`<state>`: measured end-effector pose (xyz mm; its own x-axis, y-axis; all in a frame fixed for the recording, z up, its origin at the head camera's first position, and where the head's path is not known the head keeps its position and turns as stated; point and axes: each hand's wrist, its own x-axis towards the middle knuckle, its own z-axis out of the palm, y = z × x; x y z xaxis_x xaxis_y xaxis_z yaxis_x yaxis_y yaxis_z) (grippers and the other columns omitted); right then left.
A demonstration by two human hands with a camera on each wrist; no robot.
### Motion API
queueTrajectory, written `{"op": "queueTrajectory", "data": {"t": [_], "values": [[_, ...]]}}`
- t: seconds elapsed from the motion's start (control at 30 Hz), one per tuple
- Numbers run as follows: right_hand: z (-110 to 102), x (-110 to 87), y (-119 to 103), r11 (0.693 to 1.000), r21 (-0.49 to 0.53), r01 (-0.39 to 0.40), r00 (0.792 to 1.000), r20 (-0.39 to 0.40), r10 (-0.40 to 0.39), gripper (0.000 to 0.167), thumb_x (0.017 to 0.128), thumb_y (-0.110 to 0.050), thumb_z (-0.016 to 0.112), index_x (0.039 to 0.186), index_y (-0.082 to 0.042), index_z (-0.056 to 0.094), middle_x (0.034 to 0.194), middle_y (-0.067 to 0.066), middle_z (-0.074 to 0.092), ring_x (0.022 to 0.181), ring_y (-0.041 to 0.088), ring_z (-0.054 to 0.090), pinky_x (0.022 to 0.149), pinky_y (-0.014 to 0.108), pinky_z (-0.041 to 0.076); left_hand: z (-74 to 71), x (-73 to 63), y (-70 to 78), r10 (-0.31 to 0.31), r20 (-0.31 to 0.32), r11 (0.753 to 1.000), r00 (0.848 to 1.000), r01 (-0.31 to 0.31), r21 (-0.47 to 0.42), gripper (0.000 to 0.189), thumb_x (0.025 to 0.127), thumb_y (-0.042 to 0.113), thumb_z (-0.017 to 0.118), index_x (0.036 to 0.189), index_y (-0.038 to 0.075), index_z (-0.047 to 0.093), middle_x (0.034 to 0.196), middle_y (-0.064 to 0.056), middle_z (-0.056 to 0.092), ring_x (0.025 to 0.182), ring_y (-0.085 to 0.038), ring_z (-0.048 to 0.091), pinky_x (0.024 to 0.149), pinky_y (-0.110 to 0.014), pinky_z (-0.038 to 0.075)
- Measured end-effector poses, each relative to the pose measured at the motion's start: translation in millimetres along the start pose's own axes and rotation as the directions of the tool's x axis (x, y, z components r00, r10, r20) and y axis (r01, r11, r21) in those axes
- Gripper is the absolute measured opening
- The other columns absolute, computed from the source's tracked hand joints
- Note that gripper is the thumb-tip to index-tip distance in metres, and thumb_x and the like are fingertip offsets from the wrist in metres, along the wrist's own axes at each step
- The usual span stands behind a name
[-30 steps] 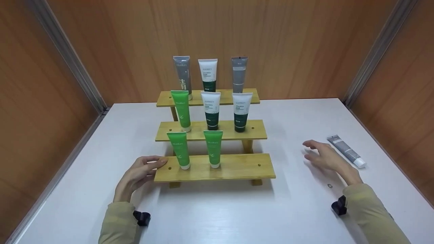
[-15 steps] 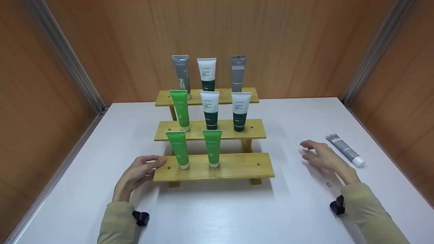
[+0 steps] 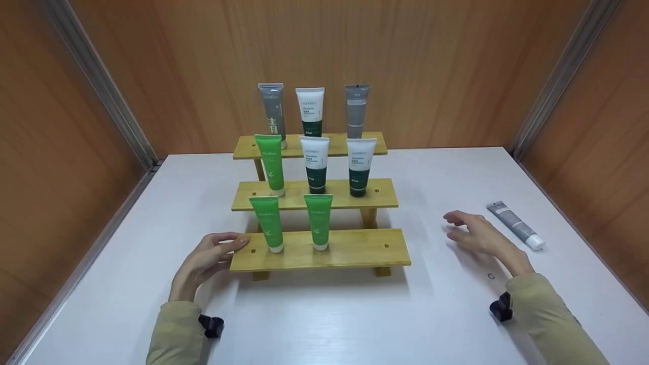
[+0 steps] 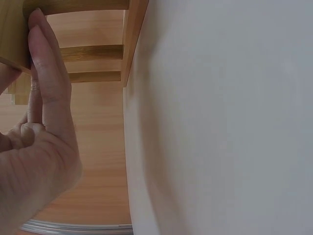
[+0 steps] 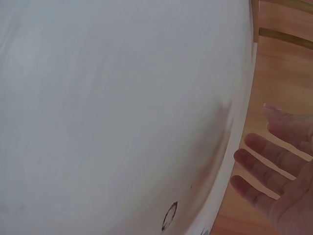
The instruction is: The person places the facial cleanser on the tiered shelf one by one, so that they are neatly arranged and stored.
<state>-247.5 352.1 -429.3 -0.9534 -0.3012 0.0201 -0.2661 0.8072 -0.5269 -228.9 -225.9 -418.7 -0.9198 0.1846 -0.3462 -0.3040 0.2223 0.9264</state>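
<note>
My left hand (image 3: 207,257) grips the left end of the lowest board of a three-step wooden display rack (image 3: 360,248), thumb on top. In the left wrist view, its fingers (image 4: 49,78) lie under the board. Two green squeeze tubes (image 3: 267,223) stand on that lowest step, left and middle. The middle step carries one green tube (image 3: 271,165) and two white-and-dark-green tubes (image 3: 316,165). On top are a grey tube (image 3: 273,111), a white-and-green one (image 3: 310,109) and another grey one (image 3: 357,111). Right of the rack my right hand (image 3: 481,235) hovers with relaxed fingers, holding nothing.
A grey tube with a white cap (image 3: 516,225) lies on the white table (image 3: 324,319) beyond my right hand. A small dark ring-shaped mark (image 3: 491,276) shows near the right wrist. Wood-grain panels (image 3: 431,76) enclose the back and sides.
My right hand has drifted slightly left, away from the lying grey tube and toward the rack. The left hand keeps its hold; the tubes stay in place.
</note>
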Motion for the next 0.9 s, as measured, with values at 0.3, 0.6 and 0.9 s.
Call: {"op": "queueTrajectory", "data": {"t": [0.3,0.6,0.9], "values": [[0.4,-0.4,-1.9,1.000,-0.004,0.004,1.000,-0.002,-0.004,0.042,0.098,-0.008,0.061,0.137,0.006,0.053,0.135,0.031,0.059,0.126,0.052,0.053,0.105,0.066,0.043,2.4,-0.5,0.3,0.004,-0.002,1.000,1.000,-0.004,-0.002,0.062,0.098,0.031,0.067,0.141,-0.009,0.047,0.106,-0.001,0.075,0.088,-0.010,0.074,0.078,-0.025,0.061],[-1.3,1.5,-4.3,1.000,-0.016,0.023,1.000,0.004,-0.022,0.043,0.098,-0.009,0.061,0.137,0.006,0.053,0.135,0.031,0.059,0.126,0.050,0.054,0.105,0.066,0.044,3.3,-0.4,0.4,0.001,-0.007,1.000,1.000,-0.001,0.013,0.067,0.098,0.033,0.067,0.144,-0.009,0.043,0.107,-0.001,0.074,0.089,-0.010,0.074,0.079,-0.026,0.061],[-3.7,-0.7,-2.4,1.000,-0.016,0.016,1.000,0.012,-0.016,0.042,0.099,-0.010,0.060,0.138,0.005,0.052,0.135,0.030,0.059,0.126,0.051,0.054,0.105,0.065,0.044,3.2,-1.0,1.5,0.004,0.003,1.000,1.000,-0.004,0.006,0.066,0.098,0.032,0.066,0.144,-0.009,0.043,0.107,-0.001,0.075,0.089,-0.010,0.073,0.078,-0.025,0.060]]}}
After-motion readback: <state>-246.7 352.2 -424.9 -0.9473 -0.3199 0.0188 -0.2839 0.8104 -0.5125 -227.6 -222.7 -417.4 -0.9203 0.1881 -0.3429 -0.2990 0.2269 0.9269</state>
